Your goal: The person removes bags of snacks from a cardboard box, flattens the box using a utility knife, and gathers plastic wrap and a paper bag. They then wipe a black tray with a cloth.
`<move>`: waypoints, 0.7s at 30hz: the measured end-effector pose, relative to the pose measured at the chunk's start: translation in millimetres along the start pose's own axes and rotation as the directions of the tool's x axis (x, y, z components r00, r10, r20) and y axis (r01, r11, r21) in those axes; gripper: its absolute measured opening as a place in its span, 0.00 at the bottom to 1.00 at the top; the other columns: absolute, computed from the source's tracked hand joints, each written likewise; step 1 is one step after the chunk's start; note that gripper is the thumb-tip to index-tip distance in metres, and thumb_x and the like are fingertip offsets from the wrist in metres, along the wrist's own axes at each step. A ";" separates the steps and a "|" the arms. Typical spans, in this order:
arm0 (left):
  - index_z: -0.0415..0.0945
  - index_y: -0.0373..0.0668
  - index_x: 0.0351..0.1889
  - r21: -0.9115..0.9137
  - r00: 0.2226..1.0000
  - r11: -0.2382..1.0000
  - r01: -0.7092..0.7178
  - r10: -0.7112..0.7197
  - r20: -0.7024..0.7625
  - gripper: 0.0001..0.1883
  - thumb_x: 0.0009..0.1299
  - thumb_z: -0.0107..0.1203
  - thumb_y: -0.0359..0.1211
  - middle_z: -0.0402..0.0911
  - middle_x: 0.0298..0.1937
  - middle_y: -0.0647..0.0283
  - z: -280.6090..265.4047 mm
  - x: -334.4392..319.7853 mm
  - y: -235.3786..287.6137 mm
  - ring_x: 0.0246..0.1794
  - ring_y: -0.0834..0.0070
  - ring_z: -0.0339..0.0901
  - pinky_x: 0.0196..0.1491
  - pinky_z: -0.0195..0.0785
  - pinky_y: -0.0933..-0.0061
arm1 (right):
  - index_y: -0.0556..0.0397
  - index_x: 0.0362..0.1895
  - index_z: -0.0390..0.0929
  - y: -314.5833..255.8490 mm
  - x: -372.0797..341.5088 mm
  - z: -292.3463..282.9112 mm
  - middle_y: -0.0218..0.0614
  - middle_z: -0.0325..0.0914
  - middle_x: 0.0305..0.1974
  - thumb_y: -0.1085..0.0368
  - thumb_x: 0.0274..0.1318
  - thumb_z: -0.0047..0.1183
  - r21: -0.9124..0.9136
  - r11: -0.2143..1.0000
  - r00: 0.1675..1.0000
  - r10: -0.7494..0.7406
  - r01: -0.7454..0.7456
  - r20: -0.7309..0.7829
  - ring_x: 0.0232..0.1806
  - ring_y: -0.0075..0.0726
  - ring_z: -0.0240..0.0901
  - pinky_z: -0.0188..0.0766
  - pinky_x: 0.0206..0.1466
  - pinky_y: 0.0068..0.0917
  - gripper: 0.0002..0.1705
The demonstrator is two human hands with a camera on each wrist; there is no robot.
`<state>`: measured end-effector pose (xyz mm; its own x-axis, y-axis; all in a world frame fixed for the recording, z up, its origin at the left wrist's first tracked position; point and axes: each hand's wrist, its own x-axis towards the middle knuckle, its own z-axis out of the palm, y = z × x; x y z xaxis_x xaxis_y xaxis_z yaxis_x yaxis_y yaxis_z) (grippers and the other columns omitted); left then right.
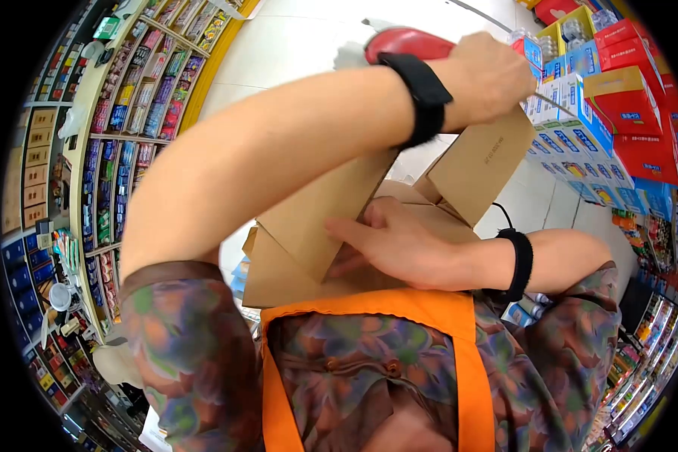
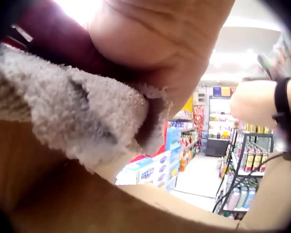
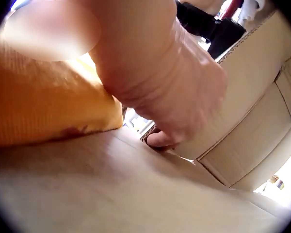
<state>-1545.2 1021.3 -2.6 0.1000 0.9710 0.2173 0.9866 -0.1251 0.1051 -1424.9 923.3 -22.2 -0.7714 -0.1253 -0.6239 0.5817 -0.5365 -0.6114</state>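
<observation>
An open cardboard box [image 1: 279, 282] stands against the orange apron, its flaps raised. My left hand [image 1: 493, 79] reaches across to the far right, fingers curled at the top of a printed flap [image 1: 497, 154]; its fingertips are hidden. Lower down, my right hand [image 1: 410, 248] grips another flap [image 1: 309, 218], thumb on its face and the other fingers partly hidden. The right wrist view shows the right hand [image 3: 184, 92] with a fingertip at a cardboard edge [image 3: 252, 63]. Grey fuzzy material [image 2: 87, 107] lies close to the left palm [image 2: 155, 39].
Product shelves [image 1: 128, 83] line the left side. Stacked blue-white packs [image 1: 572, 143] and red boxes [image 1: 629, 102] stand at the right, near the left hand. Behind the left wrist is a red object [image 1: 407, 44] above the pale tiled floor [image 1: 286, 38].
</observation>
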 end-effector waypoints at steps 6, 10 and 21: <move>0.81 0.40 0.33 -0.288 0.986 0.944 0.163 -0.164 0.022 0.09 0.56 0.55 0.32 0.82 0.30 0.53 24.2 19.6 7.3 0.33 0.58 0.82 0.34 0.74 0.61 | 0.67 0.53 0.72 5.9 -23.7 -27.3 0.45 0.78 0.50 0.59 0.67 0.45 0.178 0.980 0.995 0.078 -0.089 0.066 0.49 0.40 0.78 0.79 0.51 0.32 0.22; 0.79 0.32 0.24 -0.112 0.953 0.948 0.296 -0.302 -0.037 0.08 0.54 0.54 0.29 0.78 0.22 0.45 -11.4 11.6 -69.2 0.28 0.50 0.80 0.31 0.72 0.56 | 0.66 0.53 0.72 11.5 -30.3 -34.5 0.45 0.78 0.49 0.57 0.66 0.46 0.190 0.979 0.997 0.066 -0.070 0.030 0.49 0.40 0.78 0.79 0.50 0.33 0.23; 0.70 0.47 0.64 -0.543 0.591 0.385 0.747 -0.008 0.807 0.31 0.72 0.44 0.57 0.73 0.63 0.59 107.8 -110.8 -47.3 0.58 0.69 0.71 0.60 0.64 0.69 | 0.66 0.52 0.74 0.1 -31.2 -21.0 0.45 0.78 0.51 0.50 0.68 0.45 0.063 0.989 0.960 0.110 -0.131 0.259 0.46 0.30 0.78 0.75 0.50 0.22 0.28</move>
<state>-1589.0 941.6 -136.3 0.1549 0.7392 -0.6555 0.3839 0.5663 0.7293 -1395.3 944.7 -13.0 -0.7429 -0.3951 -0.5403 0.6600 -0.5670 -0.4929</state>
